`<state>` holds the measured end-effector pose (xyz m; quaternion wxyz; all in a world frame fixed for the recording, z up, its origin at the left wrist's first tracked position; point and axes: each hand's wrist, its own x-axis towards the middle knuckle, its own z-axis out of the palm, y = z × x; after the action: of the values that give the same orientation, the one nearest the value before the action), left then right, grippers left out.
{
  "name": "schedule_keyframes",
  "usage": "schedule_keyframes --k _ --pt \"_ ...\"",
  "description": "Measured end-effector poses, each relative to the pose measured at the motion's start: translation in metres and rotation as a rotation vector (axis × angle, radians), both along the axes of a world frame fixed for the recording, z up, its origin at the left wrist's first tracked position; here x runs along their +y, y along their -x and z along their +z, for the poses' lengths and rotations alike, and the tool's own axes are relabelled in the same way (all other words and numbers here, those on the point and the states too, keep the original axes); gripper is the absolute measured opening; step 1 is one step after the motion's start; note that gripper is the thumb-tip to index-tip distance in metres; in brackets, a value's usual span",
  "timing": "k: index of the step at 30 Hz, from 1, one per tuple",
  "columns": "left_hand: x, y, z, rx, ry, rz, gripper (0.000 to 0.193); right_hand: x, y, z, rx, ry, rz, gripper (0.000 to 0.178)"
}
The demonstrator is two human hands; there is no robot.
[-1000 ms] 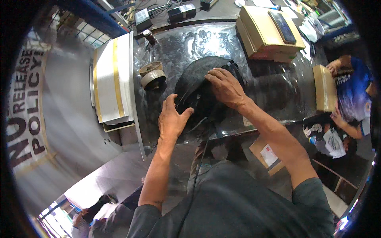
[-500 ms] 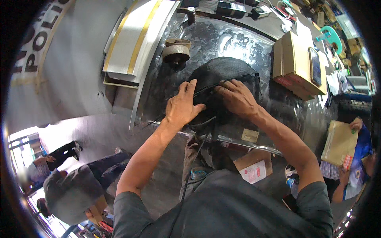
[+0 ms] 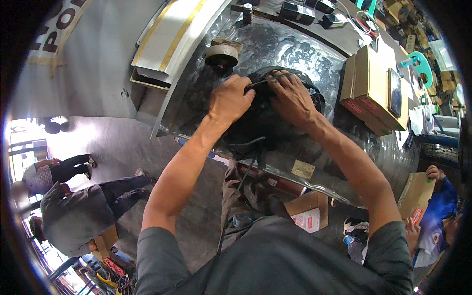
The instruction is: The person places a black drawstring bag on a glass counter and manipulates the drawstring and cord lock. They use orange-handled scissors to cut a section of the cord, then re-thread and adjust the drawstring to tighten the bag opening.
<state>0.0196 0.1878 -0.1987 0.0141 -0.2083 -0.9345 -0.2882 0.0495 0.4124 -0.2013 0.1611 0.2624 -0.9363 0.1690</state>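
A black bag with mesh fabric lies on the shiny dark table, sagging and partly covered by my hands. My left hand is closed, thumb and fingers pinching the bag's upper edge at its left side. To the right, my right hand lies over the top of the bag with its fingers curled onto the same edge. A dark strap or cord hangs from the bag over the table's near edge. What is inside the bag does not show.
Rolls of tape stand behind the bag, and a small dark bottle farther back. At right, cardboard boxes carry a phone. A person at far right holds a cardboard piece; two people are at left.
My left hand has gone from spread fingers to a closed pinch on the bag's edge. Both hands sit farther up the bag, whose top has folded down. The view has shifted slightly.
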Motion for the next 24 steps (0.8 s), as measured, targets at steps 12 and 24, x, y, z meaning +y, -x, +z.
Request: schedule_keyframes --k 12,24 --pt "0.019 0.005 0.007 0.049 -0.047 0.039 0.026 0.003 -0.007 -0.01 -0.025 -0.043 0.009 0.038" --pt "0.014 0.0 -0.001 0.076 -0.046 0.037 0.024 0.025 0.039 0.001 -0.338 -0.198 0.039 0.04"
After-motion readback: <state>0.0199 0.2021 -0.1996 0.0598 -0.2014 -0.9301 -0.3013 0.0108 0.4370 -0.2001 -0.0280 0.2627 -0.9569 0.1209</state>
